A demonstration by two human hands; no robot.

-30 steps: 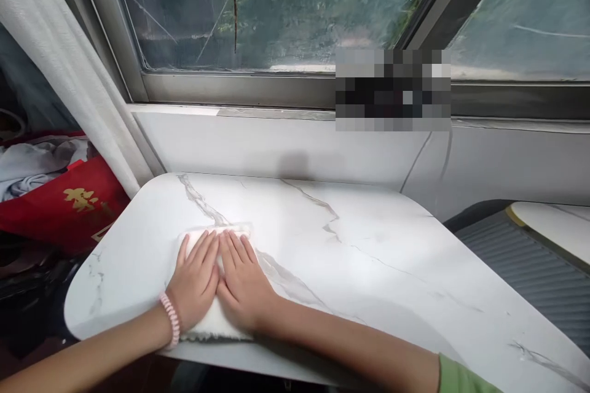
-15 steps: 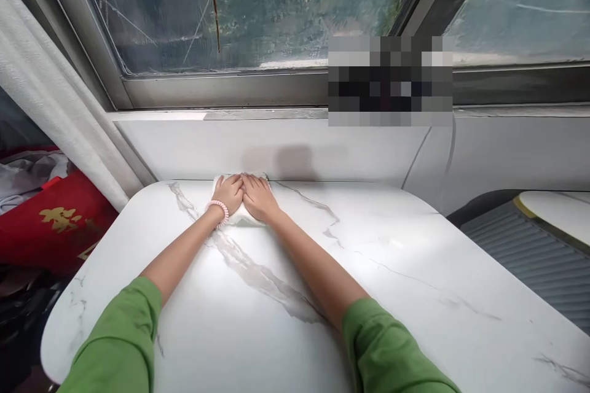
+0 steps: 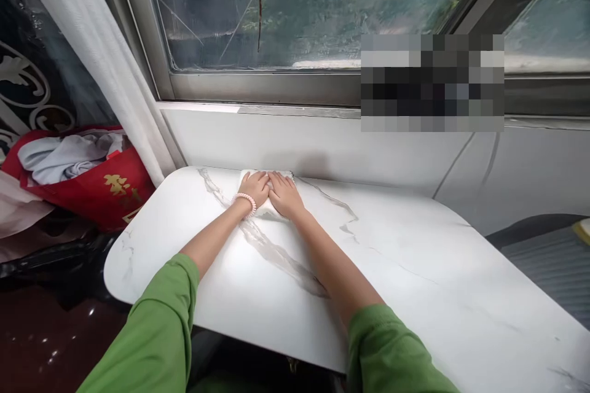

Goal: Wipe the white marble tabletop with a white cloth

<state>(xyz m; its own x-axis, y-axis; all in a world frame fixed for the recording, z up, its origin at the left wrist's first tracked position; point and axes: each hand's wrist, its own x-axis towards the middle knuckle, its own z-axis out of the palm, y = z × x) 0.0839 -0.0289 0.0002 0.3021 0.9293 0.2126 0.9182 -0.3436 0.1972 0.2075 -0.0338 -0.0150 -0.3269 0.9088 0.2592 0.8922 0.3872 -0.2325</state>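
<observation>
Both hands press a white cloth flat at the far edge of the marble table.

At far left a red bag stuffed with grey clothes sits off the table, with a white curtain hanging just right of it. On the table, the left hand, with a pink bracelet at its wrist, lies palm down on the cloth, fingers stretched out straight and close together, gripping nothing. Touching it on the right, the right hand lies the same way, fingers flat and extended. The cloth shows only at the edges beneath them, right against the wall under the window. This looks like the far end of a wiping stroke; the next move would likely call for keeping even downward pressure while drawing the cloth back toward the near edge, or over to the unwiped right side.
</observation>
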